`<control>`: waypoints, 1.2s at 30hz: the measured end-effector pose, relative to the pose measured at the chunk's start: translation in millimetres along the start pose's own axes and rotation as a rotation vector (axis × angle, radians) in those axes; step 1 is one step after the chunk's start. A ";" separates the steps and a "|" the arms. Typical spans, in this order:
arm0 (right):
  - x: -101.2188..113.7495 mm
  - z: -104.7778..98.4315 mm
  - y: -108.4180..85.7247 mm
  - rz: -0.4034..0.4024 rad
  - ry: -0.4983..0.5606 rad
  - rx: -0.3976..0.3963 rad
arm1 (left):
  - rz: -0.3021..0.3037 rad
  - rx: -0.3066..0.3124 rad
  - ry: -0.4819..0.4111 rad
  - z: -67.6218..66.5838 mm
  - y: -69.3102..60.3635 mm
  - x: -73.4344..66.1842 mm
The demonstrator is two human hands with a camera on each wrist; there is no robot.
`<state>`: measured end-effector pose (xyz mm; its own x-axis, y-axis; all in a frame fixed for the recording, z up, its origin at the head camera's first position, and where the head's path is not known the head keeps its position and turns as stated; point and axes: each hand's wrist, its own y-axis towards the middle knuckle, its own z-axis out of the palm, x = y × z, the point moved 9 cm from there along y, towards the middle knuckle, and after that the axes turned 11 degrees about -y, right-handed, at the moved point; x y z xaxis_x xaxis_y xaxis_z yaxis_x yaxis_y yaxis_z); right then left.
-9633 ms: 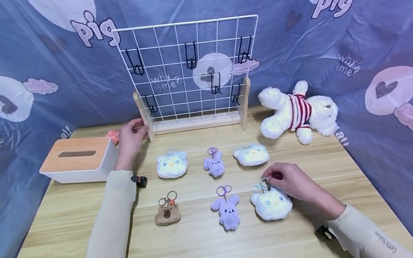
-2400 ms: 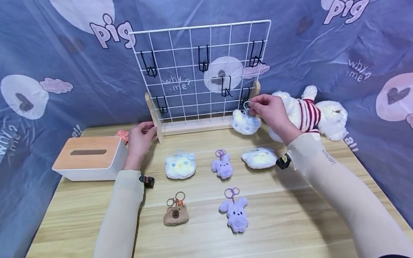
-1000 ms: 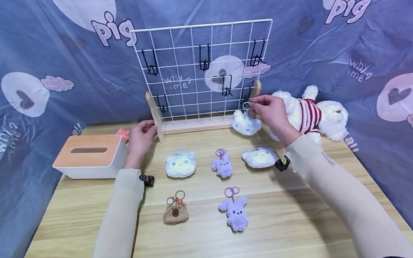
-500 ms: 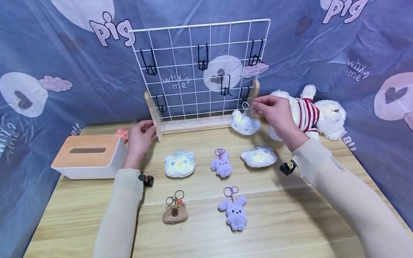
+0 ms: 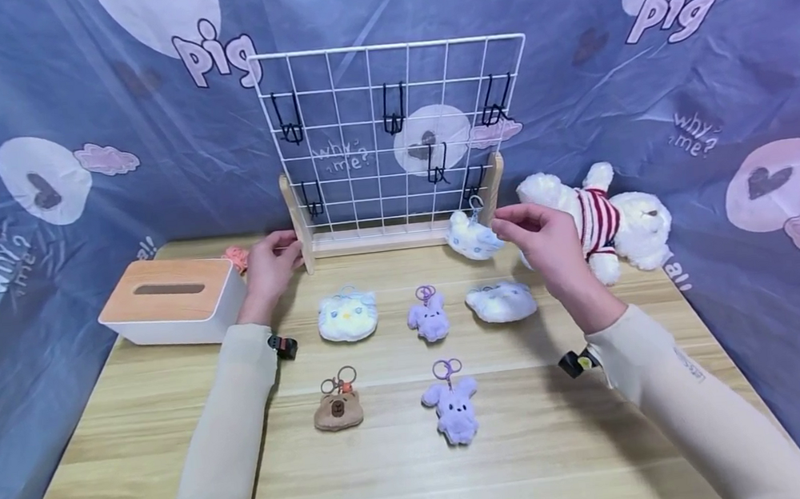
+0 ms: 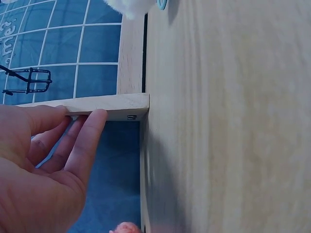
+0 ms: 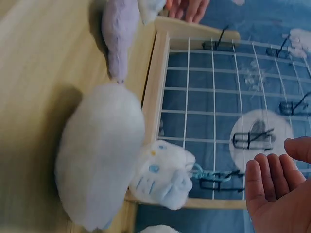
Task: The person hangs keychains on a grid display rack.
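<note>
In the head view a white mesh rack (image 5: 366,47) with black hooks stands at the back. The left hand (image 5: 272,270) touches its left wooden post; in the left wrist view that hand (image 6: 58,160) has its fingertips along the post's edge (image 6: 116,103). A white-and-blue plush keychain (image 5: 471,236) hangs by its ring from the lower right hook, also visible as a plush head (image 7: 163,172) in the right wrist view. The right hand (image 5: 548,247) is just right of it, fingers relaxed, holding nothing; its palm (image 7: 282,204) shows in the right wrist view.
On the table lie two white plush keychains (image 5: 348,315) (image 5: 501,302), two purple ones (image 5: 429,319) (image 5: 455,413) and a brown one (image 5: 338,410). A tissue box (image 5: 174,303) stands left, a plush toy in a striped sweater (image 5: 595,218) lies right.
The white-and-blue keychain went from the table to the lower right hook. The right hand has let go of its ring and moved slightly right and down. The left hand remains at the post.
</note>
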<state>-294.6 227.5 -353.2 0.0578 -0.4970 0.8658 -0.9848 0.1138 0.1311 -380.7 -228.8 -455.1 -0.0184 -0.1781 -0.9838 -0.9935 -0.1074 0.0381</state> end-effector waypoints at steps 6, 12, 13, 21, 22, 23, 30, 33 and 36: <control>4.8 13.7 -20.2 -0.037 0.023 0.045 | 0.018 0.003 -0.027 0.4 0.2 -0.4; 2.6 26.0 -34.6 -0.010 0.048 0.099 | 0.029 0.006 -0.039 0.5 1.3 -1.6; 2.0 27.5 -36.9 -0.006 0.048 0.107 | 0.029 0.007 -0.038 0.7 1.3 -1.5; -4.4 52.0 -57.6 -0.037 -0.024 0.225 | 0.012 0.004 -0.029 -0.1 0.9 -1.5; -5.9 55.5 -60.8 -0.042 -0.044 0.243 | 0.011 0.005 -0.027 0.3 0.4 -1.3; -6.9 59.1 -63.8 -0.048 -0.065 0.259 | 0.008 0.005 -0.022 0.3 -0.2 -1.1; -15.3 83.4 -81.4 -0.075 -0.115 0.376 | 0.000 0.002 -0.011 -0.5 -1.7 -0.4; -18.9 92.0 -89.0 -0.088 -0.109 0.424 | 0.004 0.010 -0.008 1.7 -1.2 -1.3; -23.2 100.3 -95.9 -0.092 -0.112 0.471 | 0.009 0.000 -0.006 1.7 -1.0 -2.1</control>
<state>-217.9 141.8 -434.3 0.1558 -0.5790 0.8003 -0.9448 -0.3238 -0.0503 -379.8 -226.7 -453.4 -0.0277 -0.1735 -0.9844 -0.9933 -0.1060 0.0467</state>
